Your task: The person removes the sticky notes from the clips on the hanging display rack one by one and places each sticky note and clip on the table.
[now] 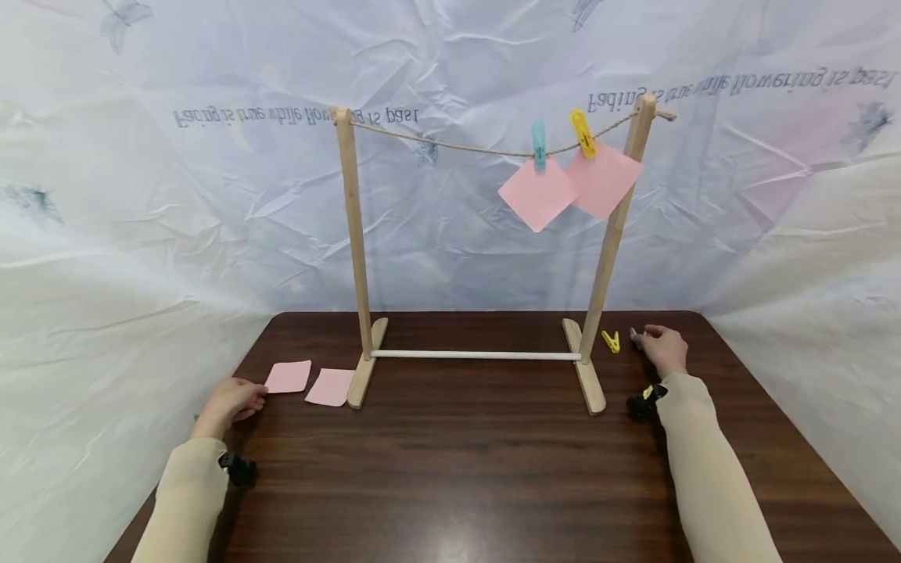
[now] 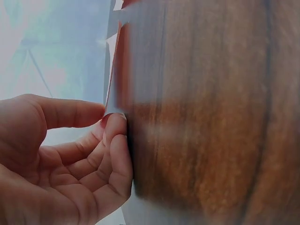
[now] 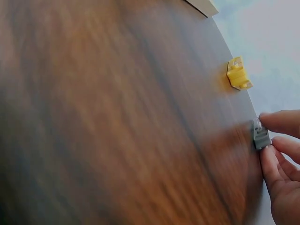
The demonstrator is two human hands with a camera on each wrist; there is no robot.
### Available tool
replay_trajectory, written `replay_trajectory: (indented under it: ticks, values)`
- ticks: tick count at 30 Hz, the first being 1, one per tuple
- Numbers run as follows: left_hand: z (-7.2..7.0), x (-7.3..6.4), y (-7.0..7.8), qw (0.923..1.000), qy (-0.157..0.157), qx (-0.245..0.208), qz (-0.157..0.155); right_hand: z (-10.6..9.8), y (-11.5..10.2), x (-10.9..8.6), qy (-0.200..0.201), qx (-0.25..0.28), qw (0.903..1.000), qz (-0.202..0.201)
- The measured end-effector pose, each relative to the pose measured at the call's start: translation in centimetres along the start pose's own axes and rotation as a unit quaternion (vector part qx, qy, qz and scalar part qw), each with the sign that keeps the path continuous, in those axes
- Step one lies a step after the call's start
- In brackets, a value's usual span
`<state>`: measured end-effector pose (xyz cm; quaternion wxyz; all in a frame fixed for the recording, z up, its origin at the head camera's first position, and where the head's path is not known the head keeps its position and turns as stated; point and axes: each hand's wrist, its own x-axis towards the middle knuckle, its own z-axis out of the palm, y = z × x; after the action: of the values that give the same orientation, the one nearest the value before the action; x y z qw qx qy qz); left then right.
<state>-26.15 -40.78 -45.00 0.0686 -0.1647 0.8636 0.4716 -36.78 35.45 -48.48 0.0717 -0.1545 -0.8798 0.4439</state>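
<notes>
Beyond the left hand, the left wrist view's top edge is cutting off a pink note; in the head view, the right hand is partly hiding a grey clip.

Perhaps a booth: sheeting around table

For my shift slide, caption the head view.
Left hand pinches a pink note, right hand a gray clip; two notes hang above.

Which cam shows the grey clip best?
Right wrist: the grey clip appears close up, with most of its body visible, held at the fingertips of the right hand. The head view shows it only small, partly behind that hand. The left wrist view doesn't show it.
</notes>
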Motion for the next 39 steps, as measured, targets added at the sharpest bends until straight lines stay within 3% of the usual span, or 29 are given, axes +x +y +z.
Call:
replay_trajectory:
  ticks: [14,24,29,39]
  values:
    - [-0.4,0.1,-0.7,0.9992,-0.013,-0.037,0.005,-0.3,0.0,-0.5,0.001,-0.016,0.9999,-0.002]
    - [-0.5,0.0,-0.9,0.9975,-0.011,-0.069,-0.007,-0.6,0.1,-0.8,0.000,0.003,1.0000,0.002]
    - [-0.7,-0.2,-0.9,0.9952,-0.018,-0.096,0.002,-1.0,0.3,-1.0,-0.002,0.015,0.9999,0.002]
    - [-0.8,-0.6,-1.3,0.9930,-0.024,-0.114,0.017,-2.6,0.2,-2.0,-0.033,0.021,0.9991,-0.012]
